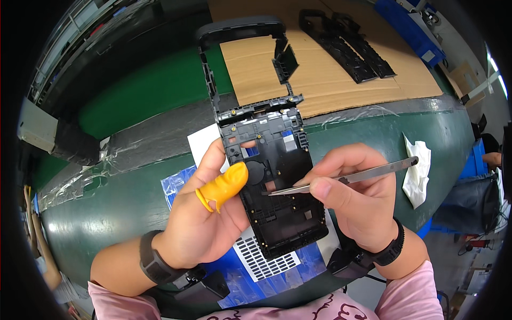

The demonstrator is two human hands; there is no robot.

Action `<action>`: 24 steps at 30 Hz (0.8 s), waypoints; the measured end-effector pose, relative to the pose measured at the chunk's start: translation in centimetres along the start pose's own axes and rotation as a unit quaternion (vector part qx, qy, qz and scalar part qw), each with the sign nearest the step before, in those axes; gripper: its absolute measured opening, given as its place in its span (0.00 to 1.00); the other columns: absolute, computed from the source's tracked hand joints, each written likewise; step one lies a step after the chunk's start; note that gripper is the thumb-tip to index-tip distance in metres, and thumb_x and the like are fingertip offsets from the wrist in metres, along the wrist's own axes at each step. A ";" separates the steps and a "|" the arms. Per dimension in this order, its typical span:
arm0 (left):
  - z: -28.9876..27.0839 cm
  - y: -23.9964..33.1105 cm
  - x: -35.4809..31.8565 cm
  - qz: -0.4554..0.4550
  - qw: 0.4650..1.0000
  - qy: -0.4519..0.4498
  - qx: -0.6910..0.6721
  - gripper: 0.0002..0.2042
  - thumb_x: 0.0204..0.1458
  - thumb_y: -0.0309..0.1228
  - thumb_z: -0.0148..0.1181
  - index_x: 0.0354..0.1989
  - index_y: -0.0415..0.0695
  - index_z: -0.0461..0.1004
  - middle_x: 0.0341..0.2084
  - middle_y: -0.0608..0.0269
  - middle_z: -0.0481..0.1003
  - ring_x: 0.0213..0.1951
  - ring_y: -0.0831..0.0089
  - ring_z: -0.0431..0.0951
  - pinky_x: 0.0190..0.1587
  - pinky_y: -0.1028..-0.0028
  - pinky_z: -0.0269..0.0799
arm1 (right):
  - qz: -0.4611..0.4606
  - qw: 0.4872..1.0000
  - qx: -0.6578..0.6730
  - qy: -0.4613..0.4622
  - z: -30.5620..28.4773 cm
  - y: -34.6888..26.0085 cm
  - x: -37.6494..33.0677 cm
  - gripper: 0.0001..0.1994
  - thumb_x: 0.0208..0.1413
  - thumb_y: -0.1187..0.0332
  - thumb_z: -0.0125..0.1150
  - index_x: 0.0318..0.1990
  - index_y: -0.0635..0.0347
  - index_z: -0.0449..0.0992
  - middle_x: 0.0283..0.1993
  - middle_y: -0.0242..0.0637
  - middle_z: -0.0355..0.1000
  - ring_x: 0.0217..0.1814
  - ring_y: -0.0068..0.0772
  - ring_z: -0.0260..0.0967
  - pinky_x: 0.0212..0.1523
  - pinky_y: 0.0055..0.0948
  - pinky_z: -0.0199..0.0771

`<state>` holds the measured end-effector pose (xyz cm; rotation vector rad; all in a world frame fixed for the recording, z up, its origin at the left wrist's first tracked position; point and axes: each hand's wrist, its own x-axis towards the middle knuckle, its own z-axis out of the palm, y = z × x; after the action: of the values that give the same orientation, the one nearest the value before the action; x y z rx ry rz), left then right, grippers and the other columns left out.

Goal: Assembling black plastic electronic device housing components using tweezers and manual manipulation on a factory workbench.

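Note:
My left hand (200, 216) holds a long black plastic frame (272, 160) upright over the green bench; an orange finger cot (226, 184) covers its thumb, which presses on the frame's left side. My right hand (357, 197) pinches metal tweezers (346, 176) whose tips touch the middle of the frame near a round recess. The frame's upper part is an open rectangle reaching toward the cardboard. Both wrists wear black bands.
A cardboard sheet (330, 74) at the back carries more black frames (346, 42). A crumpled white cloth (418, 170) lies to the right. Blue bags (250, 277) and a white slotted part (264, 258) lie under my hands. Blue bins (410, 26) stand far right.

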<state>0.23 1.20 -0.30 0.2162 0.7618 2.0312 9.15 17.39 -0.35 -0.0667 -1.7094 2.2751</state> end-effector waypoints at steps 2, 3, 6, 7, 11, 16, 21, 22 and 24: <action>-0.3 -0.1 -0.1 -0.009 0.999 -0.024 -0.035 0.18 0.55 0.27 0.39 0.55 0.45 0.51 0.50 0.55 0.60 0.50 0.63 0.64 0.52 0.63 0.61 | 0.003 1.000 0.008 -0.005 0.0 0.0 0.0 0.09 0.46 0.81 0.56 0.37 0.70 0.69 0.33 0.37 0.70 0.33 0.17 0.67 0.33 0.14 0.67; -0.4 -0.1 -0.1 -0.008 0.998 -0.033 -0.044 0.18 0.55 0.27 0.39 0.55 0.45 0.51 0.50 0.55 0.60 0.51 0.63 0.64 0.52 0.63 0.61 | 0.007 1.000 0.005 -0.004 0.0 -0.1 0.0 0.09 0.46 0.81 0.56 0.37 0.70 0.69 0.33 0.37 0.70 0.33 0.17 0.67 0.33 0.14 0.67; -0.4 -0.1 -0.1 -0.010 0.998 -0.038 -0.047 0.18 0.55 0.27 0.39 0.55 0.45 0.51 0.50 0.55 0.60 0.51 0.64 0.64 0.52 0.64 0.61 | 0.012 1.000 -0.008 -0.006 0.0 0.1 0.0 0.08 0.46 0.80 0.56 0.37 0.69 0.69 0.33 0.37 0.70 0.33 0.17 0.67 0.32 0.14 0.67; -0.3 -0.1 -0.1 -0.012 0.999 -0.032 -0.041 0.18 0.55 0.27 0.40 0.55 0.45 0.51 0.50 0.55 0.60 0.51 0.64 0.64 0.52 0.64 0.61 | 0.012 1.000 -0.017 -0.008 0.0 0.1 -0.1 0.08 0.47 0.80 0.56 0.37 0.69 0.69 0.33 0.37 0.70 0.32 0.17 0.67 0.32 0.14 0.67; -0.3 -0.1 -0.2 -0.013 0.999 -0.027 -0.046 0.18 0.55 0.26 0.40 0.55 0.44 0.51 0.50 0.55 0.60 0.51 0.64 0.64 0.52 0.64 0.61 | 0.015 1.000 -0.021 -0.012 0.0 0.1 -0.1 0.08 0.47 0.80 0.56 0.37 0.70 0.69 0.33 0.37 0.70 0.33 0.17 0.67 0.32 0.14 0.67; -0.4 -0.2 -0.2 -0.011 0.998 -0.032 -0.058 0.18 0.55 0.26 0.40 0.55 0.44 0.51 0.50 0.55 0.60 0.51 0.64 0.64 0.52 0.65 0.61 | 0.009 1.000 -0.012 -0.018 0.0 0.3 -0.1 0.08 0.47 0.81 0.55 0.37 0.70 0.69 0.34 0.38 0.70 0.33 0.17 0.67 0.33 0.14 0.67; 0.0 -0.2 -0.2 -0.014 0.999 -0.014 -0.041 0.19 0.54 0.26 0.41 0.56 0.45 0.51 0.50 0.54 0.61 0.51 0.64 0.64 0.51 0.65 0.62 | 0.007 1.000 -0.015 -0.018 0.1 0.3 -0.1 0.08 0.47 0.81 0.55 0.37 0.70 0.69 0.34 0.38 0.70 0.33 0.17 0.67 0.32 0.14 0.67; 0.1 -0.2 -0.2 -0.014 0.999 -0.004 -0.035 0.20 0.54 0.25 0.42 0.56 0.45 0.50 0.49 0.53 0.62 0.50 0.64 0.65 0.50 0.66 0.62 | 0.006 1.000 -0.019 -0.019 0.1 0.3 -0.1 0.08 0.47 0.81 0.55 0.37 0.69 0.69 0.34 0.37 0.70 0.33 0.17 0.67 0.32 0.14 0.67; -0.2 -0.4 -0.3 -0.004 1.000 -0.010 -0.026 0.21 0.52 0.22 0.44 0.55 0.45 0.51 0.48 0.54 0.62 0.49 0.65 0.66 0.49 0.67 0.63 | 0.012 0.999 -0.027 -0.018 0.0 0.3 -0.1 0.08 0.47 0.81 0.55 0.37 0.69 0.69 0.33 0.36 0.70 0.33 0.16 0.67 0.31 0.14 0.67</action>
<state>0.56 1.05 -0.63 0.2030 0.6965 2.0352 9.21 17.32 -0.64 -0.0580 -1.7990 2.2597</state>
